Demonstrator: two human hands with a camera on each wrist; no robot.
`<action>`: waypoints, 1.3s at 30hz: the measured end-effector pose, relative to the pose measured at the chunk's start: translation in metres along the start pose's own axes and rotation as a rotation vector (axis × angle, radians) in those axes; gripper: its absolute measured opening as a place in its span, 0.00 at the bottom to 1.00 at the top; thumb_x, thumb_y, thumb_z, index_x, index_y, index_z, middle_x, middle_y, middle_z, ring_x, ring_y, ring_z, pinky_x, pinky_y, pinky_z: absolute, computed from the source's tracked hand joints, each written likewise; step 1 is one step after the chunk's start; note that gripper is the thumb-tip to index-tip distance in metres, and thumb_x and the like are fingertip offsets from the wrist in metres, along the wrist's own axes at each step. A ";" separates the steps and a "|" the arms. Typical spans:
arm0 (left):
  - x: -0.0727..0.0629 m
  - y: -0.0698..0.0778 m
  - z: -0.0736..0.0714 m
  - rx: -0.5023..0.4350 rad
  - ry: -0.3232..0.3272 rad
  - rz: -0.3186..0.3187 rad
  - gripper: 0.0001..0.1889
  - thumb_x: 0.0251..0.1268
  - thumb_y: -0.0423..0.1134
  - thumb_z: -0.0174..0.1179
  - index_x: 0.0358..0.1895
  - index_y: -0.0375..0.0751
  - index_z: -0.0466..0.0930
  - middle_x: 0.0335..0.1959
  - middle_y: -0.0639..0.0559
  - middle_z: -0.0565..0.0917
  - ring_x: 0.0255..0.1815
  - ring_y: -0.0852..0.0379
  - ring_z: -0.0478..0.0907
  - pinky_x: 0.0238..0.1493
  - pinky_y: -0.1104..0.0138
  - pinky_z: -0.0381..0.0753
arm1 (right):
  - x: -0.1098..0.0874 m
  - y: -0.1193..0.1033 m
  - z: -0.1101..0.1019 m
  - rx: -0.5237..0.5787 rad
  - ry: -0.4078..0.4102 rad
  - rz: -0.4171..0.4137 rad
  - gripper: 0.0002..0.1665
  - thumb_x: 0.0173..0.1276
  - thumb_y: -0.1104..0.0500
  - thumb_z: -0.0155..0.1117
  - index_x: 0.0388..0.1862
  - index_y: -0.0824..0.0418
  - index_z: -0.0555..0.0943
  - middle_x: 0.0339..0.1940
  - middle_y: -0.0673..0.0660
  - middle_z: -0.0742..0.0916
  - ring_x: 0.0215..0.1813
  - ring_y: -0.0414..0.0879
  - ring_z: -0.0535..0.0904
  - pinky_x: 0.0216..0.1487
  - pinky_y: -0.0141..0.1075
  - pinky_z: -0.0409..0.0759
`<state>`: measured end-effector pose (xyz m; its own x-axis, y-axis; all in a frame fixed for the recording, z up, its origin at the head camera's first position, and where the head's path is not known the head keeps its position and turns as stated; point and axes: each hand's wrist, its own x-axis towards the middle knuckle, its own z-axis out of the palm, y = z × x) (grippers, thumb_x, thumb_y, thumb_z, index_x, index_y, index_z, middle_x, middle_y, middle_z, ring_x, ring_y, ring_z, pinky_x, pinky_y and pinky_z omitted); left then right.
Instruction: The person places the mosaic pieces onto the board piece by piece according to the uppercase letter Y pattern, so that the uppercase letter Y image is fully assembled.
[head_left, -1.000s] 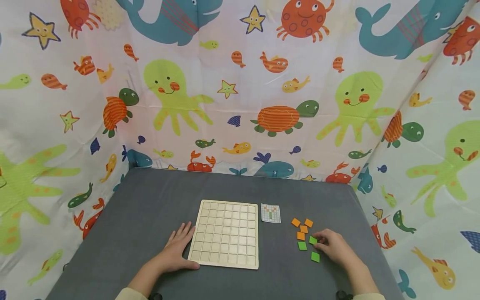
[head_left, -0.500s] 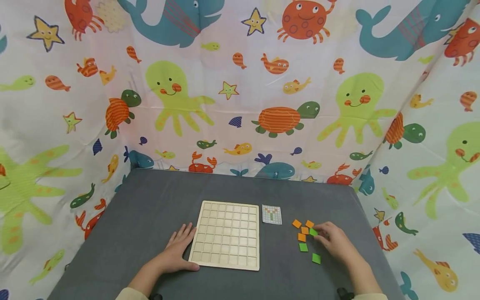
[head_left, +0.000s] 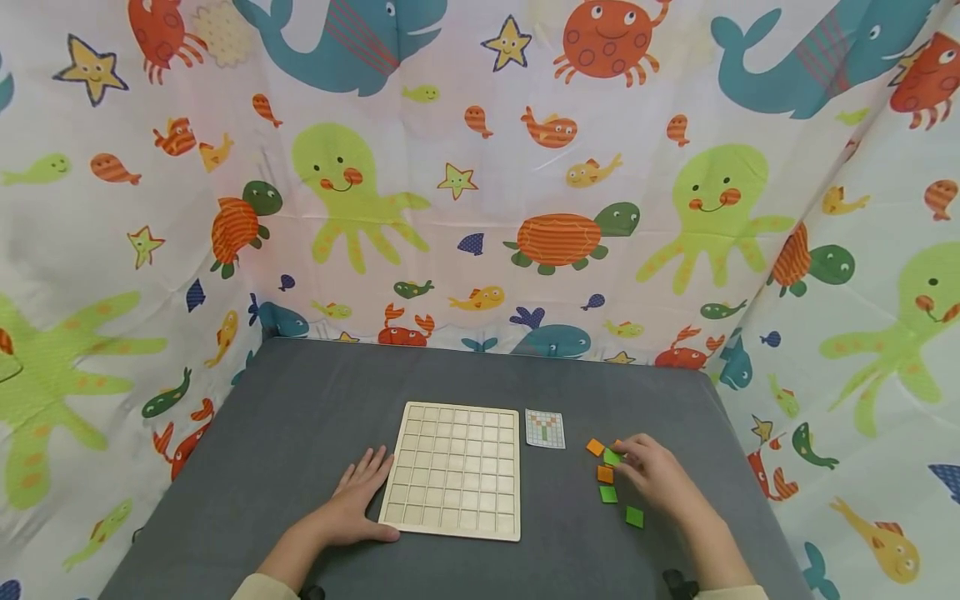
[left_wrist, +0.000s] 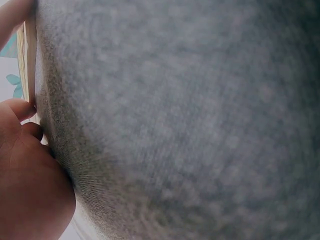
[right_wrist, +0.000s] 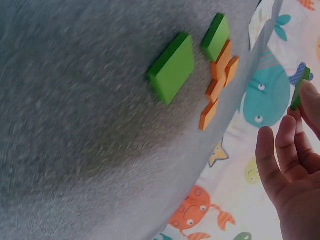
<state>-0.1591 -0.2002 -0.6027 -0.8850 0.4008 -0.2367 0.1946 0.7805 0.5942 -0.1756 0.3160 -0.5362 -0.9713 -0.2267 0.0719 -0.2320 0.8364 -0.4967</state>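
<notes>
My right hand (head_left: 662, 482) pinches a green square tile (right_wrist: 300, 89) between thumb and fingertips. In the right wrist view that tile is lifted off the cloth. Below and around the hand lie several orange tiles (head_left: 605, 474), partly covered by it in the head view. Two more green tiles, a nearer one (head_left: 634, 517) and a farther one (head_left: 608, 495), lie flat on the table. My left hand (head_left: 351, 508) rests with fingers spread along the left edge of a wooden grid board (head_left: 450, 471), thumb at its near left corner. No tiles sit in the board's squares.
A small card (head_left: 545, 429) printed with a coloured grid pattern lies right of the board's far corner. Grey cloth covers the table (head_left: 330, 383). A curtain (head_left: 450, 225) with sea animals stands behind and at both sides.
With the green tile in its fingers, my right hand has moved away from me and slightly left, over the orange tiles. My left hand stays at the board.
</notes>
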 end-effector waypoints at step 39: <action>0.001 0.001 -0.002 -0.003 -0.018 -0.014 0.68 0.45 0.70 0.73 0.83 0.40 0.44 0.84 0.39 0.41 0.84 0.36 0.32 0.78 0.37 0.33 | 0.029 -0.077 0.050 0.078 -0.018 -0.271 0.15 0.63 0.62 0.75 0.49 0.59 0.86 0.42 0.53 0.83 0.34 0.37 0.72 0.34 0.31 0.76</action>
<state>-0.1607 -0.2001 -0.6003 -0.8798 0.3986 -0.2590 0.1808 0.7844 0.5934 -0.1835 0.2199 -0.5387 -0.8733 -0.4462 0.1955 -0.4774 0.7035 -0.5265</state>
